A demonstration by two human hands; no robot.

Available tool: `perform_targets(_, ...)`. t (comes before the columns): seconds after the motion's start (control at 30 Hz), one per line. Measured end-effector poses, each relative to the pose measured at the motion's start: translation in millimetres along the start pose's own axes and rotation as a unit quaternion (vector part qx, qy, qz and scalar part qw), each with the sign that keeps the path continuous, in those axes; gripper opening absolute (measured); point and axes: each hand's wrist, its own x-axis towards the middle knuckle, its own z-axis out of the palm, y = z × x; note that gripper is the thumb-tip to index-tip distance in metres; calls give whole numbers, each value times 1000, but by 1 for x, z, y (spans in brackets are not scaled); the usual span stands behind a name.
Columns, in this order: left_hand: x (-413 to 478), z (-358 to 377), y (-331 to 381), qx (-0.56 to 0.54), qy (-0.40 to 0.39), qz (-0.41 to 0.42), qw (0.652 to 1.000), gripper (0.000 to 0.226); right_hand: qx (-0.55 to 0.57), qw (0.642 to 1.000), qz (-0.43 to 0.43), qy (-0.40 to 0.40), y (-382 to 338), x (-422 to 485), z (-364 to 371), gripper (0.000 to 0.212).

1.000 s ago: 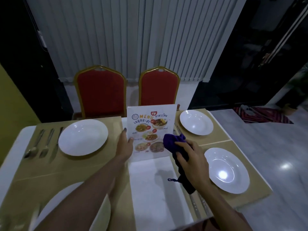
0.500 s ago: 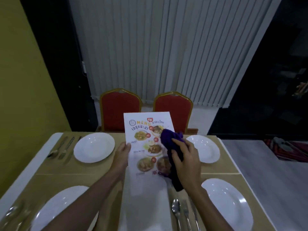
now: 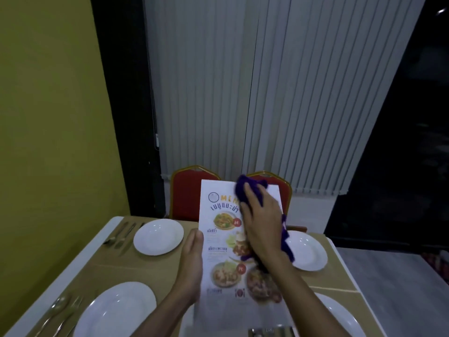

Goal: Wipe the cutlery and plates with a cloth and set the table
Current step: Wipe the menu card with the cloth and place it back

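My left hand [image 3: 192, 263] holds the left edge of a laminated menu card [image 3: 221, 242], lifted upright above the table. With my right hand [image 3: 261, 222] I press a purple cloth [image 3: 245, 190] against the card's upper right face. Several white plates lie on tan placemats: far left [image 3: 158, 236], far right [image 3: 307, 250], near left [image 3: 116, 310] and near right [image 3: 340, 317]. Cutlery [image 3: 121, 233] lies left of the far left plate, and more cutlery [image 3: 57, 314] left of the near left plate.
Two red chairs with gold frames [image 3: 187, 190] stand behind the table [image 3: 80, 261]. Behind them hang grey vertical blinds [image 3: 255, 93], with a yellow wall [image 3: 48, 117] to the left. Grey floor [image 3: 393, 288] lies to the right.
The menu card has risen from standing on the table to held up in front of me. My right hand slid the cloth up its face to the top.
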Motion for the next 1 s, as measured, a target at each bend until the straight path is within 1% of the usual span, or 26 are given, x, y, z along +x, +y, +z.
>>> perform_targets(0.07, -1, 0, 12, -15, 19, 23, 999, 35, 5, 995, -99, -22, -29, -22, -3, 47)
perform_targets(0.1, 0, -4, 17, -23, 32, 31, 999, 35, 8, 990, -140, -31, -32, -42, -4, 47)
perform_targets(0.13, -1, -11, 25, -29, 41, 36, 998, 34, 15, 986, -165, -24, -32, -59, -9, 46)
perform_targets(0.17, -3, -18, 31, -34, 45, 37, 998, 34, 23, 985, -171, -7, -26, -69, -15, 45)
perform_targets(0.2, -5, -25, 37, -34, 43, 37, 998, 34, 26, 987, -156, 15, -18, -68, -20, 44)
perform_targets(0.27, -12, -32, 45, -25, 27, 47, 998, 33, 18, 994, -91, 58, -8, -40, -26, 43)
perform_targets(0.33, -19, -27, 48, -6, 12, 58, 998, 33, 1, 996, -16, 92, -16, 6, -28, 41)
perform_targets(0.37, -23, -23, 51, 2, 5, 64, 998, 33, 0, 995, -3, 96, -30, 20, -29, 41)
perform_targets(0.4, -25, -19, 52, 5, 0, 67, 998, 32, 2, 996, -16, 90, -48, 27, -30, 40)
perform_targets(0.47, -27, -14, 59, -6, -4, 75, 997, 31, -4, 991, -118, 66, -77, 21, -34, 41)
perform_targets(0.5, -29, -14, 62, -14, -5, 77, 997, 31, -7, 983, -175, 48, -82, 11, -37, 41)
perform_targets(0.53, -29, -20, 64, -19, -8, 78, 997, 30, -11, 976, -213, 40, -79, 2, -39, 41)
perform_targets(0.57, -29, -24, 66, -21, -7, 78, 997, 30, -9, 973, -225, 44, -69, 0, -44, 40)
perform_targets(0.6, -29, -29, 66, -21, -10, 77, 997, 30, -6, 978, -200, 58, -57, 1, -48, 40)
perform_targets(0.67, -33, -37, 66, -19, -18, 75, 997, 30, 5, 990, -109, 89, -40, 13, -56, 39)
perform_targets(0.7, -35, -37, 65, -20, -22, 73, 997, 30, 5, 992, -76, 96, -40, 21, -57, 38)
perform_targets(0.73, -35, -37, 65, -22, -27, 72, 997, 30, -1, 993, -69, 98, -46, 30, -58, 38)
perform_targets(0.77, -36, -35, 64, -24, -34, 74, 996, 31, -3, 992, -84, 93, -58, 37, -56, 38)
perform_targets(0.87, -34, -28, 58, -4, -59, 92, 994, 33, -6, 982, -175, 76, -101, 54, -51, 37)
perform_targets(0.9, -33, -27, 55, 0, -64, 94, 993, 34, -8, 979, -190, 74, -112, 56, -49, 37)
perform_targets(0.93, -32, -25, 54, -3, -68, 95, 993, 34, -12, 978, -195, 72, -119, 56, -46, 36)
perform_targets(1.0, -26, -26, 52, -17, -68, 91, 993, 33, -14, 981, -178, 77, -127, 40, -39, 37)
